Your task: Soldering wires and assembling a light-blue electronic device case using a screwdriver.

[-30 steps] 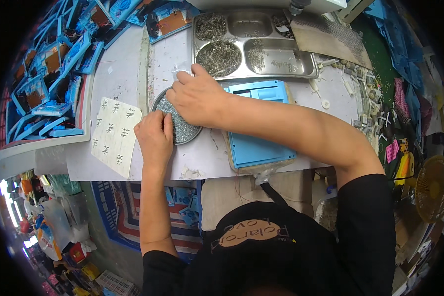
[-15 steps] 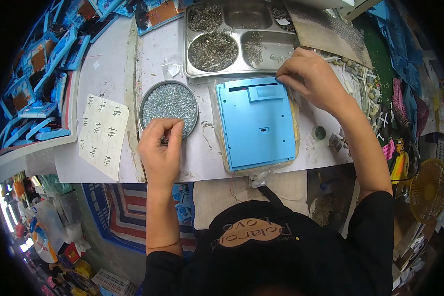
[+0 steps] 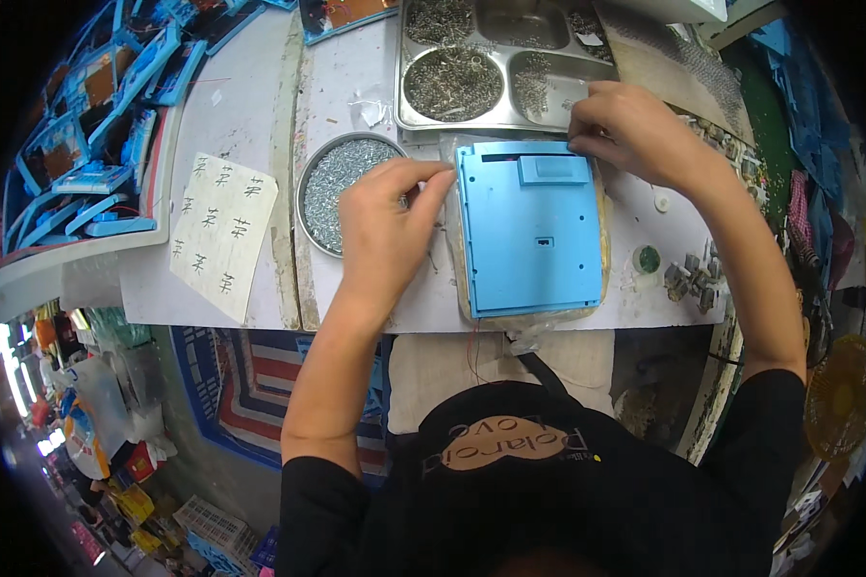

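Observation:
A flat blue plastic housing (image 3: 529, 274) lies on a padded, plastic-wrapped block (image 3: 603, 207) at the table's front. My left hand (image 3: 387, 219) is closed in a pinch, its fingertips beside the housing's upper left edge; whatever they hold is too small to make out. At the upper right corner, my right hand (image 3: 635, 135) has its thumb and fingers drawn together, close to or touching the blue plastic; I cannot see what is between them. Partly behind my left hand stands a round dish (image 3: 303, 207) full of small silvery screws (image 3: 342, 178).
A steel compartment tray (image 3: 505, 43) with small springs (image 3: 452, 85) stands at the back. Blue housings (image 3: 96, 178) are heaped in a bin at far left. A paper sheet (image 3: 223, 236) with handwriting lies left of the dish. Small metal parts (image 3: 693, 279) sit at right.
My left hand has moved from over the screw dish rightward to the housing's upper left edge, still pinched. My right hand stays at the upper right corner. The whole view has shifted slightly.

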`<state>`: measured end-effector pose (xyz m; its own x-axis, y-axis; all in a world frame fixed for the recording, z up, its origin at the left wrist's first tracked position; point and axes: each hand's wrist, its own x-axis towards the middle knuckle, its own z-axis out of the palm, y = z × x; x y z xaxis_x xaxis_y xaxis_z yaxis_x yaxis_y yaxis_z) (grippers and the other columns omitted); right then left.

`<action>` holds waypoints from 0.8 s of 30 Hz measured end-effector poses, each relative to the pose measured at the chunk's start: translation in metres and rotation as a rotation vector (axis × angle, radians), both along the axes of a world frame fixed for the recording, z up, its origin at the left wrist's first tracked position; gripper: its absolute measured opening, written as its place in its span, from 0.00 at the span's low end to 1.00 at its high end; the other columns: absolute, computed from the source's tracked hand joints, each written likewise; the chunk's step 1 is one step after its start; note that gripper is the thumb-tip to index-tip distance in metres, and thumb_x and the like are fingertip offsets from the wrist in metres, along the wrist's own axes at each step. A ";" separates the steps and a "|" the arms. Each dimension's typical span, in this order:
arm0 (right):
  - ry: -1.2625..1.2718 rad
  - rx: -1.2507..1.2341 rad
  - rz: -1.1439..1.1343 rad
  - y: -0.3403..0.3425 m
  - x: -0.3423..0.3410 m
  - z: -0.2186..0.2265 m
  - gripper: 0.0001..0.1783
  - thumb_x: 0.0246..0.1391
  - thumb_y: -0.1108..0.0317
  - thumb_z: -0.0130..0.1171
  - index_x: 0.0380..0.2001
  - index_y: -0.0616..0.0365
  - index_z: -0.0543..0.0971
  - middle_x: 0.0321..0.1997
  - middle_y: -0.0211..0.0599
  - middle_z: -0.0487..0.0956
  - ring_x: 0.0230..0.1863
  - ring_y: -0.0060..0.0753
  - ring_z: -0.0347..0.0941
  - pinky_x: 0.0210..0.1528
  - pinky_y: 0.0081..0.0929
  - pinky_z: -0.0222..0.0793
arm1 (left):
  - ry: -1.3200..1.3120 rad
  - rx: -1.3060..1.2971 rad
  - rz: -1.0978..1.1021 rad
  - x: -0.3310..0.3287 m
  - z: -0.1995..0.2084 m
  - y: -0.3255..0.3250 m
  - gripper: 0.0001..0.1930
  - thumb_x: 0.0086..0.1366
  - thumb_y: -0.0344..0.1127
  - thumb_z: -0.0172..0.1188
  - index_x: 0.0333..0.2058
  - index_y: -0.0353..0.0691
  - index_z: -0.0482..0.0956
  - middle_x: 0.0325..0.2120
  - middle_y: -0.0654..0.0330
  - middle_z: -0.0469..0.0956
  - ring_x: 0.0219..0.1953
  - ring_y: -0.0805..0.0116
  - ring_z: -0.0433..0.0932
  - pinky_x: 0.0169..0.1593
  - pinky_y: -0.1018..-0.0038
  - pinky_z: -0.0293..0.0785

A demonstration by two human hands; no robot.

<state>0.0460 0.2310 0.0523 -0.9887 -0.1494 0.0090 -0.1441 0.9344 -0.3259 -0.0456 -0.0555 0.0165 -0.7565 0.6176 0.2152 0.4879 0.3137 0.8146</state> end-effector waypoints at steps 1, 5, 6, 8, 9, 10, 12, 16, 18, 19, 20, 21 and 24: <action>0.028 -0.025 -0.029 0.002 0.005 -0.006 0.06 0.53 0.67 0.66 0.30 0.59 0.82 0.30 0.43 0.79 0.39 0.49 0.76 0.43 0.43 0.72 | 0.023 0.005 0.004 0.002 -0.001 0.005 0.05 0.62 0.27 0.67 0.36 0.33 0.87 0.32 0.56 0.86 0.29 0.70 0.80 0.36 0.75 0.75; 0.125 -0.116 -0.102 -0.003 0.016 -0.016 0.05 0.53 0.71 0.67 0.31 0.60 0.82 0.30 0.41 0.77 0.36 0.46 0.75 0.40 0.40 0.71 | 0.199 0.054 0.008 0.008 -0.015 0.014 0.05 0.59 0.28 0.69 0.35 0.36 0.87 0.31 0.56 0.84 0.29 0.63 0.83 0.34 0.71 0.77; 0.121 -0.096 -0.086 -0.002 0.016 -0.017 0.06 0.53 0.69 0.67 0.31 0.59 0.82 0.30 0.42 0.77 0.37 0.47 0.75 0.40 0.41 0.71 | 0.261 0.076 0.004 0.009 -0.020 0.014 0.05 0.59 0.28 0.69 0.34 0.37 0.87 0.31 0.56 0.84 0.30 0.62 0.83 0.34 0.70 0.78; 0.112 -0.057 -0.053 0.001 0.011 -0.017 0.08 0.54 0.65 0.67 0.30 0.57 0.81 0.30 0.42 0.78 0.38 0.49 0.76 0.42 0.43 0.72 | 0.363 0.052 -0.005 0.011 -0.020 0.014 0.05 0.59 0.28 0.69 0.34 0.38 0.87 0.32 0.57 0.84 0.31 0.61 0.84 0.35 0.69 0.79; 0.111 -0.046 -0.020 0.004 0.010 -0.015 0.08 0.54 0.65 0.67 0.30 0.57 0.81 0.30 0.42 0.78 0.38 0.49 0.76 0.42 0.44 0.72 | 0.413 0.044 -0.008 0.012 -0.020 0.015 0.05 0.59 0.28 0.69 0.34 0.38 0.87 0.32 0.57 0.84 0.32 0.60 0.84 0.36 0.69 0.80; 0.110 -0.035 0.013 0.005 0.007 -0.012 0.08 0.54 0.65 0.67 0.30 0.57 0.81 0.30 0.42 0.78 0.38 0.49 0.76 0.42 0.44 0.72 | 0.437 0.036 -0.017 0.012 -0.020 0.015 0.05 0.59 0.28 0.69 0.35 0.38 0.87 0.32 0.58 0.84 0.32 0.60 0.84 0.36 0.69 0.80; 0.101 -0.030 0.053 0.007 0.005 -0.011 0.08 0.54 0.65 0.67 0.30 0.57 0.81 0.30 0.42 0.78 0.38 0.49 0.76 0.42 0.44 0.71 | 0.483 0.018 -0.030 0.010 -0.022 0.014 0.06 0.59 0.28 0.69 0.36 0.39 0.87 0.33 0.58 0.84 0.32 0.60 0.84 0.36 0.69 0.80; 0.116 -0.098 0.053 0.012 0.010 -0.018 0.06 0.54 0.67 0.66 0.31 0.57 0.80 0.30 0.41 0.77 0.37 0.48 0.76 0.41 0.43 0.71 | 0.497 -0.017 -0.083 0.007 -0.018 0.011 0.08 0.60 0.25 0.69 0.39 0.38 0.87 0.35 0.56 0.85 0.31 0.62 0.84 0.35 0.72 0.81; 0.163 -0.145 0.051 0.013 0.013 -0.024 0.06 0.54 0.70 0.67 0.32 0.58 0.80 0.30 0.40 0.76 0.36 0.45 0.75 0.39 0.41 0.71 | 0.491 -0.019 -0.107 0.006 -0.018 0.011 0.08 0.60 0.25 0.69 0.39 0.38 0.87 0.36 0.56 0.85 0.31 0.62 0.84 0.35 0.72 0.81; 0.195 -0.165 0.057 0.014 0.015 -0.028 0.06 0.53 0.71 0.68 0.32 0.59 0.80 0.30 0.39 0.76 0.34 0.44 0.75 0.37 0.39 0.71 | 0.491 -0.024 -0.112 0.005 -0.018 0.012 0.08 0.60 0.26 0.69 0.39 0.39 0.87 0.35 0.57 0.85 0.31 0.62 0.84 0.34 0.72 0.81; 0.228 -0.184 0.062 0.016 0.017 -0.030 0.06 0.53 0.73 0.68 0.33 0.60 0.81 0.30 0.38 0.76 0.33 0.42 0.75 0.35 0.38 0.71 | 0.491 -0.029 -0.117 0.004 -0.017 0.010 0.07 0.60 0.27 0.69 0.38 0.39 0.87 0.35 0.58 0.84 0.31 0.62 0.84 0.34 0.71 0.80; 0.223 -0.185 0.053 0.016 0.018 -0.031 0.06 0.53 0.73 0.68 0.33 0.60 0.81 0.30 0.38 0.76 0.33 0.41 0.75 0.35 0.37 0.71 | 0.490 -0.034 -0.121 0.004 -0.016 0.010 0.07 0.60 0.28 0.68 0.37 0.40 0.87 0.35 0.59 0.84 0.31 0.63 0.84 0.33 0.71 0.80; 0.226 -0.164 0.034 0.013 0.019 -0.030 0.06 0.53 0.73 0.68 0.33 0.60 0.81 0.31 0.38 0.76 0.33 0.40 0.75 0.35 0.36 0.71 | 0.550 -0.024 -0.158 0.000 -0.015 0.009 0.07 0.59 0.28 0.68 0.38 0.39 0.86 0.34 0.59 0.84 0.30 0.62 0.84 0.33 0.70 0.80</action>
